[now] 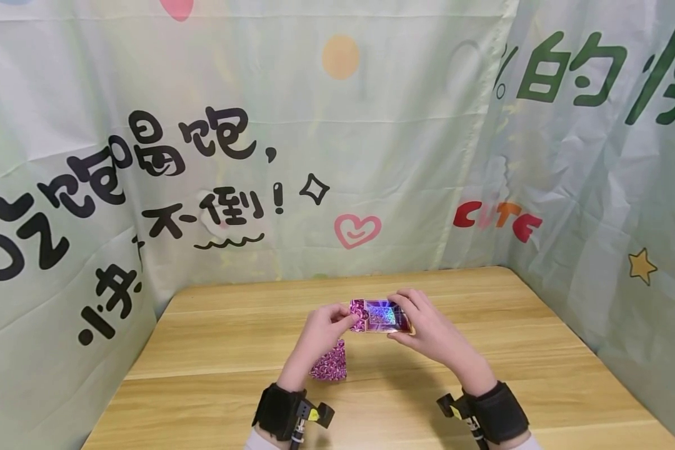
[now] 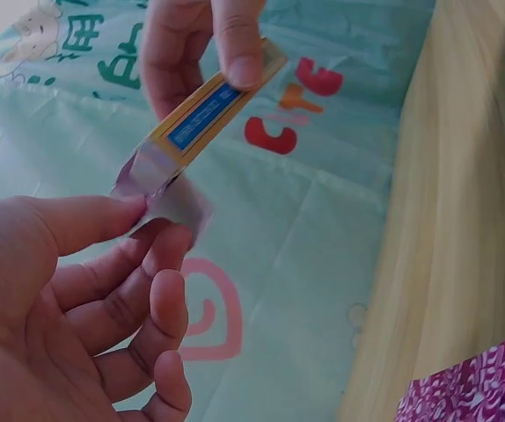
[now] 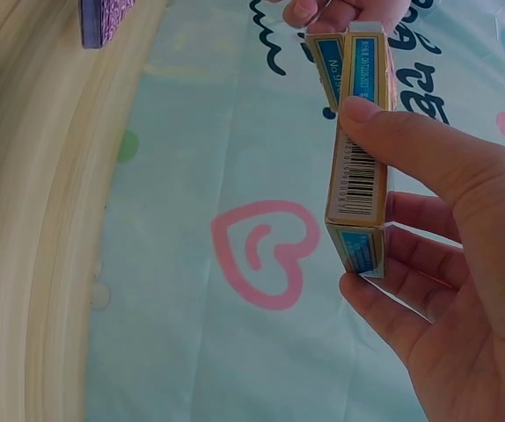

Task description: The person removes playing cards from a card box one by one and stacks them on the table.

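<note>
The left hand pinches the left end of a shiny purple package, thumb and fingertips meeting there, while the right hand grips the opposite end with fingers along its far edge and thumb along its near one. Below the left fingers, partly behind that wrist, a purple-patterned item rests on the wooden table. Beyond the fingers of both hands hangs a pale printed cloth, its pink heart almost straight ahead of them.
</note>
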A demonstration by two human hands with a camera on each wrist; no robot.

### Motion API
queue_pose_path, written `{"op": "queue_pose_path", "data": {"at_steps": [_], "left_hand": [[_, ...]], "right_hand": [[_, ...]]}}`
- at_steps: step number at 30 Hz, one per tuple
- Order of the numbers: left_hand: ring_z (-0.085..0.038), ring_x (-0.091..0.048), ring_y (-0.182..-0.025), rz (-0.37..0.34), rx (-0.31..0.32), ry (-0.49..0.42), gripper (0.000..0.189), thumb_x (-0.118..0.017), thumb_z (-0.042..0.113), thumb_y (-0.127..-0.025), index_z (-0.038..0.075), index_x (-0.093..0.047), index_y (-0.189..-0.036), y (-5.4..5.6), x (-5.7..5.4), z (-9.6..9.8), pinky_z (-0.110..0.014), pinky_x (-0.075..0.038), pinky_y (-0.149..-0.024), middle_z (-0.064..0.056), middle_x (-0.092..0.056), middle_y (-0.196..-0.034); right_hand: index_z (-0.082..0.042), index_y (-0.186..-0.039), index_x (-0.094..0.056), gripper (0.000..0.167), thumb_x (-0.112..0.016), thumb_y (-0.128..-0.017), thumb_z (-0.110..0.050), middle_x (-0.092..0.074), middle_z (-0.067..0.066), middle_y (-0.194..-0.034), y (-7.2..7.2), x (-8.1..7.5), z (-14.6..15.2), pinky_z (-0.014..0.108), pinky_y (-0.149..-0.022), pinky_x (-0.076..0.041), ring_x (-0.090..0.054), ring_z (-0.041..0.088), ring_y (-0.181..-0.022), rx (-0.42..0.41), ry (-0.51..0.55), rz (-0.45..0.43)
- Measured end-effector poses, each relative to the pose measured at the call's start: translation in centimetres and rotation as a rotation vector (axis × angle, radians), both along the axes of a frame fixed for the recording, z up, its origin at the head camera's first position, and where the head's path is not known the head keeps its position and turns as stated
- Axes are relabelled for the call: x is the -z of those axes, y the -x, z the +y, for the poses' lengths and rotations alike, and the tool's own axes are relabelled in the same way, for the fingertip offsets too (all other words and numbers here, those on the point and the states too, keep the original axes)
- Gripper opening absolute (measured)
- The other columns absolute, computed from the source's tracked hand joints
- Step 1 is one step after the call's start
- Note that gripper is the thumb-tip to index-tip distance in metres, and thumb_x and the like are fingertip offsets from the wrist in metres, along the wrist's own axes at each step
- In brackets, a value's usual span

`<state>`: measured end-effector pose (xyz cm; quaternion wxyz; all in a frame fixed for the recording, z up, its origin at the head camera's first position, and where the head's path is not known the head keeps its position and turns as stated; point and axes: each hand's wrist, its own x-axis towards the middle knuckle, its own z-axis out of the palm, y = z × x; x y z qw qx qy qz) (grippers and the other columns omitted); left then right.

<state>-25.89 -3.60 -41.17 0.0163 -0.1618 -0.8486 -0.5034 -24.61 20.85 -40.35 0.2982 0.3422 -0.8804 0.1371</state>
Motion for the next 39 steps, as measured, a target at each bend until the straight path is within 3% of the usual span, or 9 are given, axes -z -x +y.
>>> {"op": "queue_pose_path", "data": {"at_steps": [6, 14, 24, 29, 34, 39], "left_hand": [[-0.015, -0.059, -0.075, -0.047, -0.036, -0.045, 0.024, -0.065, 0.034, -0.093, 0.012, -0.071, -0.092, 0.3, -0.4, -1.2, -0.027, -0.049, -0.064, -0.003, -0.068, -0.083], [-0.021, -0.061, -0.075, -0.03, -0.108, -0.108, 0.025, -0.063, 0.032, -0.095, 0.008, -0.069, -0.093, 0.9, -0.7, -2.4, -0.026, -0.046, -0.061, -0.014, -0.067, -0.083], [-0.012, -0.059, -0.07, -0.005, -0.153, -0.131, 0.022, -0.059, 0.028, -0.097, 0.007, -0.067, -0.097, 1.0, -1.0, -2.4, -0.026, -0.048, -0.063, -0.006, -0.065, -0.08], [-0.012, -0.051, -0.062, 0.001, -0.122, -0.108, 0.027, -0.062, 0.033, -0.095, 0.007, -0.064, -0.085, 0.6, -1.0, -2.2, -0.024, -0.043, -0.056, -0.002, -0.059, -0.071], [-0.012, -0.038, -0.055, -0.018, -0.078, -0.037, 0.036, -0.068, 0.034, -0.091, 0.01, -0.05, -0.071, 0.3, -1.1, -2.2, -0.023, -0.035, -0.051, 0.002, -0.046, -0.063], [-0.014, -0.046, -0.06, -0.049, -0.099, -0.098, 0.031, -0.068, 0.031, -0.091, 0.008, -0.054, -0.075, 0.4, -1.2, -2.8, -0.024, -0.039, -0.055, 0.0, -0.054, -0.067]], "right_hand": [[-0.003, -0.126, -0.056, 0.07, -0.089, -0.069, -0.027, -0.054, 0.011, -0.12, 0.1, -0.1, 0.4, 0.039, -0.085, -0.055, -0.052, 0.023, -0.108, 0.026, 0.005, -0.028], [-0.002, -0.126, -0.056, 0.072, -0.09, -0.068, -0.027, -0.053, 0.011, -0.12, 0.0, -0.3, 0.7, 0.039, -0.085, -0.055, -0.051, 0.023, -0.109, 0.037, 0.01, -0.036], [-0.004, -0.127, -0.056, 0.069, -0.088, -0.07, -0.027, -0.053, 0.011, -0.121, 0.0, -0.4, 0.7, 0.039, -0.087, -0.055, -0.05, 0.023, -0.111, 0.044, 0.009, -0.061], [-0.005, -0.127, -0.055, 0.069, -0.088, -0.071, -0.028, -0.053, 0.011, -0.122, -0.1, -0.4, 0.7, 0.039, -0.088, -0.055, -0.051, 0.023, -0.111, 0.052, 0.007, -0.064], [-0.005, -0.127, -0.055, 0.07, -0.088, -0.071, -0.028, -0.053, 0.011, -0.122, 0.0, -0.3, 0.8, 0.04, -0.087, -0.055, -0.05, 0.023, -0.111, 0.048, 0.011, -0.058], [-0.004, -0.127, -0.055, 0.071, -0.089, -0.069, -0.027, -0.053, 0.011, -0.121, 0.1, -0.3, 0.9, 0.039, -0.086, -0.055, -0.05, 0.023, -0.11, 0.046, 0.014, -0.046]]}}
